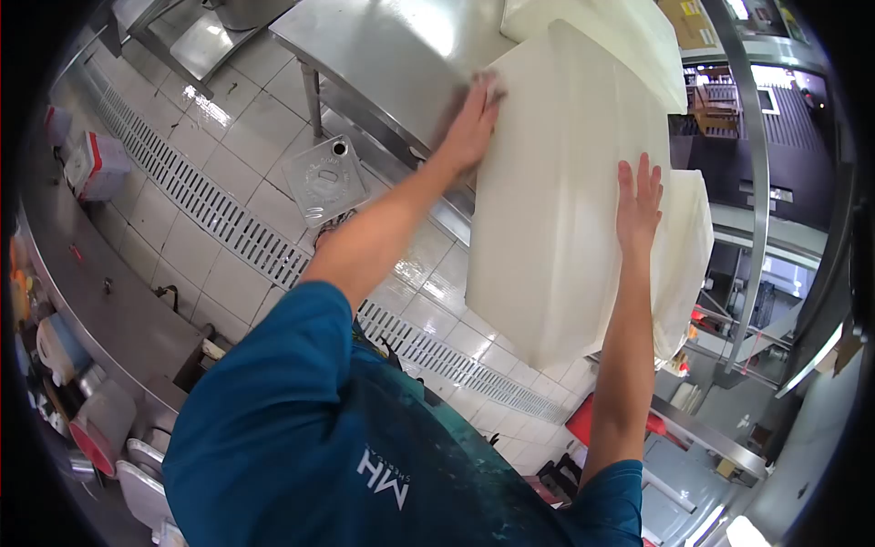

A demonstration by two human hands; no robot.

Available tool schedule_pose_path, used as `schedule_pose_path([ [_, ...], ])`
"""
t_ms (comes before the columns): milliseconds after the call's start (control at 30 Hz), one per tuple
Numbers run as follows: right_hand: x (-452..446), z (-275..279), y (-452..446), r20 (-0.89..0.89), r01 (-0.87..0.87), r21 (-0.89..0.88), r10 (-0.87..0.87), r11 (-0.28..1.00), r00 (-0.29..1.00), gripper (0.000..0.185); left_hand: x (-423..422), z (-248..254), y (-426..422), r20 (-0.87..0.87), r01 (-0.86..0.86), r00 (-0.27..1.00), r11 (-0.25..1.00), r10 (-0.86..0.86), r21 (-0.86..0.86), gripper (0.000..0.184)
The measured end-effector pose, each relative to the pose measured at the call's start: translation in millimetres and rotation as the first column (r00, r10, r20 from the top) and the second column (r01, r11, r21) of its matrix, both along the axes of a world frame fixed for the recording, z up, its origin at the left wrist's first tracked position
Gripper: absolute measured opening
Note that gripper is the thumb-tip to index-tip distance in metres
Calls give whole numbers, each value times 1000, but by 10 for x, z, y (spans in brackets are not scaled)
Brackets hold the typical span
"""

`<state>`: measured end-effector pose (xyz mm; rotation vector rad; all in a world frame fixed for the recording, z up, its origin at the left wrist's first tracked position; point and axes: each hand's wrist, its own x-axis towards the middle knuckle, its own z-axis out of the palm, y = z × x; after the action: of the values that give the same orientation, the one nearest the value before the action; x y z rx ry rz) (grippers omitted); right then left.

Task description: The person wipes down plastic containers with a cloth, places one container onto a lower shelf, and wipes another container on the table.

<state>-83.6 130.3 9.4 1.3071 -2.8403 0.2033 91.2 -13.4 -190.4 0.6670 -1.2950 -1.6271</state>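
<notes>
A large, cream-coloured, smooth sheet [567,201] lies over the steel table [392,55] and hangs down past its front edge; whether it is dough or cloth I cannot tell. More of the same pale material [629,41] lies behind it, and a wrinkled part [685,246] hangs at its right. My left hand [472,123] is at the sheet's left edge, above the tabletop. Its fingers are blurred, so their grip is unclear. Flat on the right part of the sheet rests my right hand [640,205], fingers stretched out and slightly apart, holding nothing.
A square metal can [325,180] stands on the tiled floor beside a long drain grate [205,205]. At the left runs a steel counter [100,283] with containers along it. Metal rails [758,164] and shelving are at the right. A cardboard box [688,25] sits at the back.
</notes>
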Motion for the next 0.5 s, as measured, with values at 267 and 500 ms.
schedule_pose_path([
  [267,-113,-61,-36,-9,-17,10,17,1000,1000,82,614,605,2639,-2,97,995,992,-97,-79,65],
  [500,-142,-28,9,4,-40,27,40,999,999,81,-210,829,533,-301,-294,932,906,201,-304,56],
])
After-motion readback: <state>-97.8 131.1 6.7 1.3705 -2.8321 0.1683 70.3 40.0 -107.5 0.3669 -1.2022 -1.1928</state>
